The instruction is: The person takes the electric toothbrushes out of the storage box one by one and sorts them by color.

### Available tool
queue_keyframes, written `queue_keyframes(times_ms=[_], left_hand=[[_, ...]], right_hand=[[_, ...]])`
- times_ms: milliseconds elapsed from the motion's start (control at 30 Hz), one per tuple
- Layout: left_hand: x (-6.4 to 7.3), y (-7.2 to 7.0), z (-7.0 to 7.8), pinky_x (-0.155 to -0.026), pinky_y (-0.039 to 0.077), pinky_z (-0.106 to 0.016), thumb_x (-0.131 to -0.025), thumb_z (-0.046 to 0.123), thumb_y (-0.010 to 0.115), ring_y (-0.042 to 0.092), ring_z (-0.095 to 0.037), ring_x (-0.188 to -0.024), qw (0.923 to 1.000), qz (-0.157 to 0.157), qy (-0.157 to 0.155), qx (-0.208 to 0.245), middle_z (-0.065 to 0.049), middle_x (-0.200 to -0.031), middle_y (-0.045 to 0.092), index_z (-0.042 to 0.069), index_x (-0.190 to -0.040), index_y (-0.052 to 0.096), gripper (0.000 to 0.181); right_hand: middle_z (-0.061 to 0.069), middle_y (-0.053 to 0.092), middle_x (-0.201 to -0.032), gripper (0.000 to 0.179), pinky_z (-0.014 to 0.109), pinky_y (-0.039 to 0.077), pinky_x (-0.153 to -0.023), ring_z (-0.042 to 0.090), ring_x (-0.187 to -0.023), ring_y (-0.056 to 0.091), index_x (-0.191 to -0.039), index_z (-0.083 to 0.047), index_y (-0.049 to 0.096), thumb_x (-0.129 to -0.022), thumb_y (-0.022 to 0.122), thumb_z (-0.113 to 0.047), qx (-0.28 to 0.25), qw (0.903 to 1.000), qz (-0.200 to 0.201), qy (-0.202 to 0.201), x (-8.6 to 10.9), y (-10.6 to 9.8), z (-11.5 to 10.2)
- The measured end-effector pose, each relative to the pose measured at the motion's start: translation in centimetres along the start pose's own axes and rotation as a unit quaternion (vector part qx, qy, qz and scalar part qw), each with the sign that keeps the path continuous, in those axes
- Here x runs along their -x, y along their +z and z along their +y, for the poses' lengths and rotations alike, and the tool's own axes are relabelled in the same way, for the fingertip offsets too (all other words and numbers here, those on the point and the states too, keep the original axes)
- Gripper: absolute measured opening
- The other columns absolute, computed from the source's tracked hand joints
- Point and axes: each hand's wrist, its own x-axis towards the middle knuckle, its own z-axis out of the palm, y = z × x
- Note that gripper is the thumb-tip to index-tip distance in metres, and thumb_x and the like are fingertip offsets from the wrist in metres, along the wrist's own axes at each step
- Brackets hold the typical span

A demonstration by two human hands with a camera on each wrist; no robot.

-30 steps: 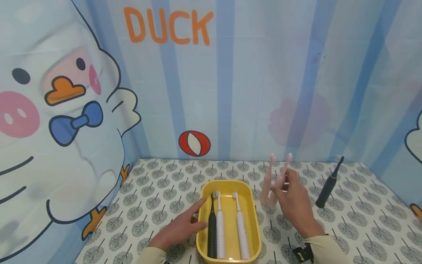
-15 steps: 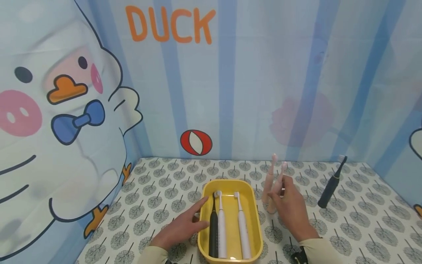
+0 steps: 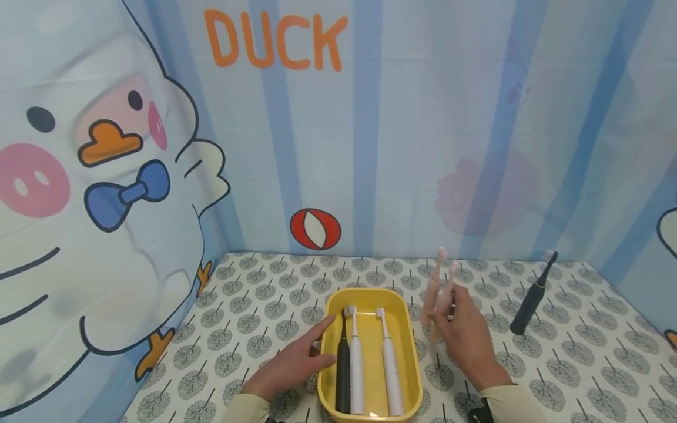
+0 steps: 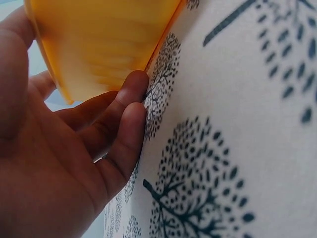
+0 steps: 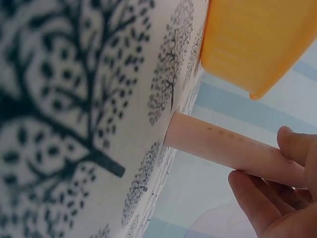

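Note:
My right hand [image 3: 468,338] pinches a pale pink electric toothbrush [image 3: 445,301] between thumb and fingers. In the right wrist view the handle's base [image 5: 173,130] meets the tablecloth, and the fingers hide the upper part. Just left of it, a second pink electric toothbrush [image 3: 431,301] stands upright. My left hand [image 3: 292,361] rests against the left side of a yellow tray [image 3: 415,376], index finger and thumb at its rim. Inside lie a black electric toothbrush [image 3: 342,376] and two white ones, one white toothbrush [image 3: 357,376] beside the black, the other white toothbrush [image 3: 392,376] apart on the right.
A dark electric toothbrush [image 3: 529,305] stands at the right of the table, bristles facing left. The tree-print tablecloth [image 3: 243,329] covers the table. Behind it hangs a blue striped curtain [image 3: 402,147] printed with a duck.
My right hand has brought the pink toothbrush down and a little towards me, near its pink neighbour. The left hand stays at the tray. The head view shifts slightly.

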Motion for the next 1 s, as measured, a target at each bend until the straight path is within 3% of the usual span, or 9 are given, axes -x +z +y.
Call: queue_keyframes(times_ms=[300, 500, 767, 1000], left_hand=[[0.1, 0.1, 0.0, -0.082, 0.044, -0.042, -0.086, 0.046, 0.06, 0.056, -0.016, -0.098, 1.0, 0.002, 0.003, 0.0, 0.002, -0.122, 0.052, 0.047, -0.142, 0.023, 0.067], [0.1, 0.0, 0.0, -0.081, 0.044, -0.042, -0.086, 0.046, 0.059, 0.056, -0.016, -0.096, 1.0, 0.003, 0.005, -0.004, 0.002, -0.119, 0.054, 0.049, -0.141, 0.022, 0.066], [0.2, 0.1, 0.1, -0.078, 0.045, -0.041, -0.086, 0.046, 0.059, 0.057, -0.016, -0.094, 1.0, 0.0, 0.005, 0.001, 0.001, -0.115, 0.056, 0.047, -0.142, 0.022, 0.067], [0.2, 0.1, 0.1, -0.079, 0.045, -0.041, -0.087, 0.045, 0.059, 0.057, -0.017, -0.096, 0.9997, -0.007, 0.017, 0.017, -0.002, -0.119, 0.055, 0.043, -0.144, 0.02, 0.068]], right_hand=[[0.016, 0.056, -0.112, 0.057, 0.038, 0.053, -0.067, 0.032, -0.097, 0.059, -0.131, -0.004, 0.036, -0.086, 0.067, -0.02, -0.014, 0.9996, -0.022, 0.014, 0.0, -0.1, 0.2], [0.015, 0.054, -0.117, 0.063, 0.042, 0.051, -0.071, 0.03, -0.098, 0.058, -0.135, -0.005, 0.034, -0.085, 0.068, -0.023, 0.007, 0.9999, -0.015, 0.002, 0.0, -0.5, 0.2], [0.015, 0.054, -0.118, 0.062, 0.048, 0.047, -0.072, 0.033, -0.1, 0.056, -0.13, -0.004, 0.038, -0.085, 0.067, -0.034, 0.057, 0.9981, 0.019, 0.012, 0.5, -2.1, -0.1], [0.016, 0.057, -0.109, 0.062, 0.049, 0.047, -0.071, 0.034, -0.096, 0.056, -0.127, -0.001, 0.041, -0.084, 0.067, -0.038, 0.061, 0.9951, 0.076, 0.01, 1.1, -3.5, -1.0]])
